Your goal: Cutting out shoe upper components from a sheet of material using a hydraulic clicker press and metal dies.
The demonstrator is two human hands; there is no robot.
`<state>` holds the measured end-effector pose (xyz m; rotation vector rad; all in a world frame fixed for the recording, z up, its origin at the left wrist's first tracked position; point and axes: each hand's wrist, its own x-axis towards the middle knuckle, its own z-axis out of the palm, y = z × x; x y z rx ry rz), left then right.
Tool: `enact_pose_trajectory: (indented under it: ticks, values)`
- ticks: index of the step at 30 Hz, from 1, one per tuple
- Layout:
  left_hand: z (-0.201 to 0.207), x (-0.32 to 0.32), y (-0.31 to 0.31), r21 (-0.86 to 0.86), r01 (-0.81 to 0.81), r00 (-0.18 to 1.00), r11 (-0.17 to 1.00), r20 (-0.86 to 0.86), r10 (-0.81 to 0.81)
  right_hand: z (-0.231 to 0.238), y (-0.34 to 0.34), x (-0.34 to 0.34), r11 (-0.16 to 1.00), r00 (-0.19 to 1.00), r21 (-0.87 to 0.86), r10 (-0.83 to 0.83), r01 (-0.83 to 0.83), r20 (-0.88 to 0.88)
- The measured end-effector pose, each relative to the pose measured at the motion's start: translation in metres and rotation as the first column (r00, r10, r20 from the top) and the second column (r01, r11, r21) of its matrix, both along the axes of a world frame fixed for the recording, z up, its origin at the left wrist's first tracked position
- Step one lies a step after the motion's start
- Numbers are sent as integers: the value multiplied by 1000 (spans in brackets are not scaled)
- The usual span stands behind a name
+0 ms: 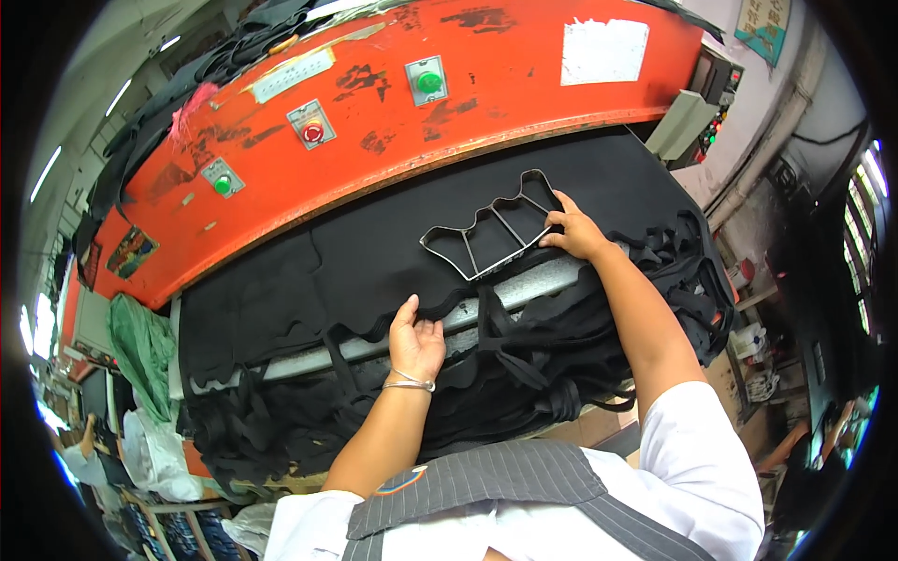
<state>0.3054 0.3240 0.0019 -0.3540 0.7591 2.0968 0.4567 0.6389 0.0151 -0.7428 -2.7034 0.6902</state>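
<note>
Gripping its right end: right hand (pixel 577 234) closed on the metal frame (pixel 508 226), which sits over black cloth (pixel 374 238). Frame looks stiff, manageable one-handed, thin-edged — outer walls likely the safest hold. Left hand (pixel 418 349) half open, seemingly empty; fingertip contact unclear.
</note>
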Motion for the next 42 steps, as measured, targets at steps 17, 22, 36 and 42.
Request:
enact_pose_trajectory:
  ticks: [17, 22, 36, 42]
  values:
    - [-45, -35, 12, -93, 109, 981, 990, -152, -123, -21, -51, 131, 725, 675, 178, -686, 665, 272]
    - [-5, 26, 44, -164, 53, 953, 985, -287, -99, -37, -20, 147, 734, 653, 161, -666, 660, 360]
    - [11, 28, -39, -663, -23, -211, 748, -728, -652, 34, -25, 101, 876, 896, 331, -418, 352, 152]
    - [25, -18, -88, -617, -287, -59, 733, -752, -656, 21, -10, 12, 989, 988, 126, -94, 79, 121]
